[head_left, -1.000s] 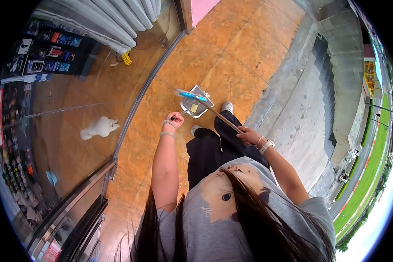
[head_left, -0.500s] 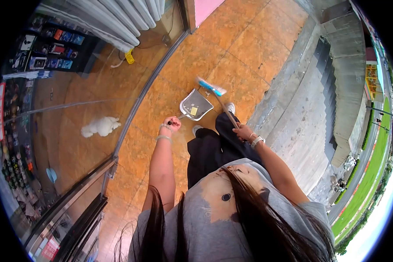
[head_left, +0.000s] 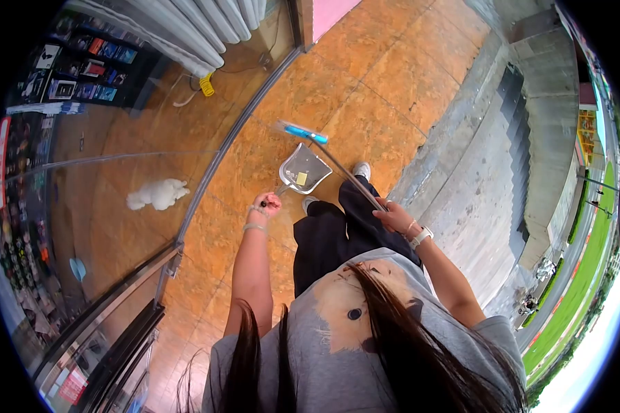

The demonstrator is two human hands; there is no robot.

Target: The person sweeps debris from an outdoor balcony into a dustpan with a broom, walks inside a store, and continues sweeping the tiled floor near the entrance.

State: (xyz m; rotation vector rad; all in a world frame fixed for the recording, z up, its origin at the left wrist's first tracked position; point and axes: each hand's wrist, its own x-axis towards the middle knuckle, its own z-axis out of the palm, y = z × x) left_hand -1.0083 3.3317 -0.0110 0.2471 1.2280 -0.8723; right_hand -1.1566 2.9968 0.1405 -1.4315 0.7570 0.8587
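Observation:
My left hand (head_left: 268, 204) is wrapped round the handle of a dustpan (head_left: 313, 168), whose grey pan rests on the orange tiles just ahead of my feet. A yellowish square piece (head_left: 302, 178) and a few small bits lie in the pan. In my right hand (head_left: 395, 217) is the long handle of a broom (head_left: 306, 133), the fingers closed about it. The broom's blue head, with pale bristles, is just beyond the dustpan's far edge, its bristle side turned to the upper left.
A glass wall with a metal bottom rail (head_left: 222, 153) runs along my left; behind it a fluffy white thing (head_left: 159, 195) lies on the floor near stocked shelves (head_left: 83, 72). Grey concrete (head_left: 461, 199) borders the tiles on my right, with steps (head_left: 520, 151) beyond.
The broom head has swung left, from the right of the dustpan to beyond its far edge. My right hand has shifted slightly right and down; the dustpan has moved slightly left.

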